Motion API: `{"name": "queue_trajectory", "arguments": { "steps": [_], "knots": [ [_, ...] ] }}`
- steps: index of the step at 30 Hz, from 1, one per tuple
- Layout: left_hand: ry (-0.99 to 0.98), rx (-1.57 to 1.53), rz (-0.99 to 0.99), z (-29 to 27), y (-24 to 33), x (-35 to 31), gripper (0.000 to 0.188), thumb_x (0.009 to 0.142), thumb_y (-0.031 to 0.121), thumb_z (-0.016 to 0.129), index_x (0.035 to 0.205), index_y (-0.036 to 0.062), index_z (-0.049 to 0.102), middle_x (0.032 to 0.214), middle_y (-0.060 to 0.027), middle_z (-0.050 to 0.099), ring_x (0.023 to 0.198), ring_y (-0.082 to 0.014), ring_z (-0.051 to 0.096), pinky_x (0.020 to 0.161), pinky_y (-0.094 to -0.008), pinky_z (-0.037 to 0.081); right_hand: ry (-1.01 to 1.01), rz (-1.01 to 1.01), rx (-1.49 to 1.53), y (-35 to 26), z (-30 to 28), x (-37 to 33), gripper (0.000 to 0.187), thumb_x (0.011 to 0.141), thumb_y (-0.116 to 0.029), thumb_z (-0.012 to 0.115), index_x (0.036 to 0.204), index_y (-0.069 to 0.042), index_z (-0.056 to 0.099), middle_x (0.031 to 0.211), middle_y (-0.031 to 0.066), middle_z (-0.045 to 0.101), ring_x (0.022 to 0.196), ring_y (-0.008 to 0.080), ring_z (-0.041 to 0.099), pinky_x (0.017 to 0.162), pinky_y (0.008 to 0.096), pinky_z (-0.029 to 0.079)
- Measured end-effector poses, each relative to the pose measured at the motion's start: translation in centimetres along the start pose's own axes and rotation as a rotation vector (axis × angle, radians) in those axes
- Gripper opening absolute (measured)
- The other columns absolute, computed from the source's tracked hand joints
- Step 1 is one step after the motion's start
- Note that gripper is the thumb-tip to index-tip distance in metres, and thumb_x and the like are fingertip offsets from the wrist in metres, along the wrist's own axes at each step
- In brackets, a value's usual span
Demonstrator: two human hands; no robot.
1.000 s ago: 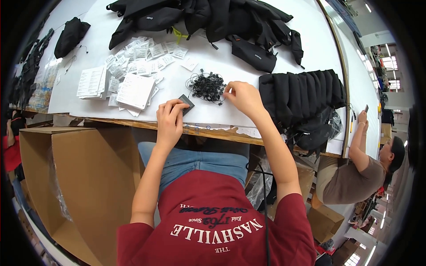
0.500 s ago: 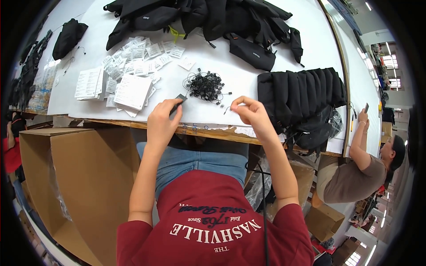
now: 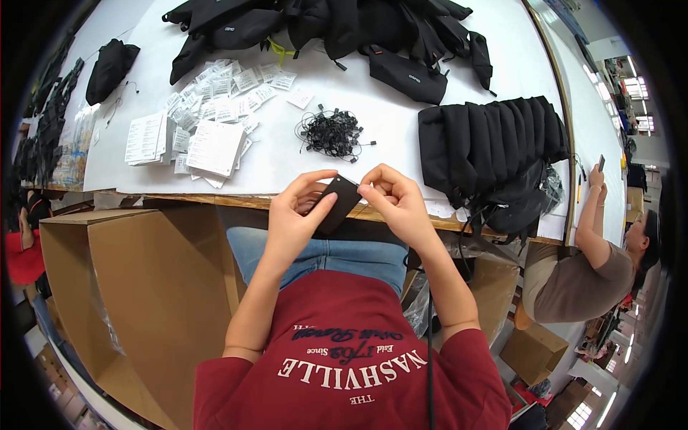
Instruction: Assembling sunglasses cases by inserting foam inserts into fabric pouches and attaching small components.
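My left hand (image 3: 295,211) is closed round a black rectangular hang tag (image 3: 337,202), fingers behind and thumb along its edge, just over the table's near edge. A small hole shows near the tag's upper corner. My right hand (image 3: 396,199) pinches thumb against forefinger right at that corner, on a thin black tag string that is mostly hidden by the fingertips. Beyond both hands lies a tangled heap of black tag strings (image 3: 330,135) with small plastic ends.
Left on the table are stacked white cards (image 3: 213,148) and scattered white labels (image 3: 222,107). Black pouches (image 3: 405,75) are heaped at the back, and a row of them (image 3: 494,140) stands right. A cardboard box (image 3: 150,272) is lower left. Another person (image 3: 580,279) sits at right.
My hands have come together and nearer to my body. The hang tag has turned its broad face up, and my right fingers with the string have reached its corner.
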State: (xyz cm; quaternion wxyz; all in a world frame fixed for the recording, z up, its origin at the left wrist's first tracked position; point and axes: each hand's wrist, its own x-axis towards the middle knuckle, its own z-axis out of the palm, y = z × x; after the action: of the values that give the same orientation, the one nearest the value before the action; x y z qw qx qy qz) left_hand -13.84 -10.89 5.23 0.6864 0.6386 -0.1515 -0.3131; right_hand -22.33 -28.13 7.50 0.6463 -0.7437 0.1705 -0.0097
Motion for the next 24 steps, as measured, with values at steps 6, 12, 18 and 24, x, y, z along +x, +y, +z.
{"name": "queue_trajectory", "arguments": {
  "steps": [6, 12, 18, 24],
  "knots": [
    [-0.004, 0.181, 0.072, 1.4, 0.2, -0.1, 0.031, 0.086, -0.002, 0.063, 0.116, 0.0028, 0.063, 0.089, -0.0057, 0.068, 0.08, -0.0082, 0.065, 0.073, -0.0218, 0.053, 0.138, -0.159, -0.363, -0.3, 0.8, 0.0, 0.011, 0.086, -0.012, 0.063, 0.083, -0.003, 0.058, 0.047, 0.0032, 0.033, 0.041, 0.0127, 0.031, 0.043, 0.0302, 0.027],
    [0.01, 0.422, 0.195, 1.9, 0.4, -0.2, 0.031, 0.084, 0.002, 0.064, 0.115, 0.0047, 0.063, 0.087, -0.0122, 0.068, 0.072, -0.0188, 0.067, 0.066, -0.0283, 0.053, 0.176, -0.165, -0.403, -0.2, 1.2, -0.2, 0.012, 0.085, -0.013, 0.064, 0.084, -0.003, 0.058, 0.047, 0.0056, 0.035, 0.04, 0.0165, 0.033, 0.043, 0.032, 0.029],
    [0.056, 0.616, 0.432, 1.8, 0.5, -0.9, 0.031, 0.083, 0.0, 0.064, 0.114, 0.0054, 0.064, 0.087, -0.0119, 0.066, 0.07, -0.0264, 0.064, 0.062, -0.0324, 0.051, 0.089, -0.047, -0.249, 0.2, 0.4, -0.2, 0.016, 0.088, -0.016, 0.064, 0.093, -0.003, 0.057, 0.049, 0.0031, 0.043, 0.042, 0.0103, 0.042, 0.043, 0.0302, 0.033],
    [0.036, 0.522, 0.427, 2.4, -0.2, -1.0, 0.032, 0.083, -0.002, 0.066, 0.115, 0.0044, 0.065, 0.091, -0.0104, 0.069, 0.076, -0.0158, 0.067, 0.068, -0.0264, 0.055, -0.109, 0.189, 0.252, 1.4, -0.3, -0.4, 0.02, 0.093, -0.019, 0.062, 0.101, -0.002, 0.058, 0.061, 0.0018, 0.058, 0.051, 0.0069, 0.054, 0.047, 0.0206, 0.045]
  ]
}}
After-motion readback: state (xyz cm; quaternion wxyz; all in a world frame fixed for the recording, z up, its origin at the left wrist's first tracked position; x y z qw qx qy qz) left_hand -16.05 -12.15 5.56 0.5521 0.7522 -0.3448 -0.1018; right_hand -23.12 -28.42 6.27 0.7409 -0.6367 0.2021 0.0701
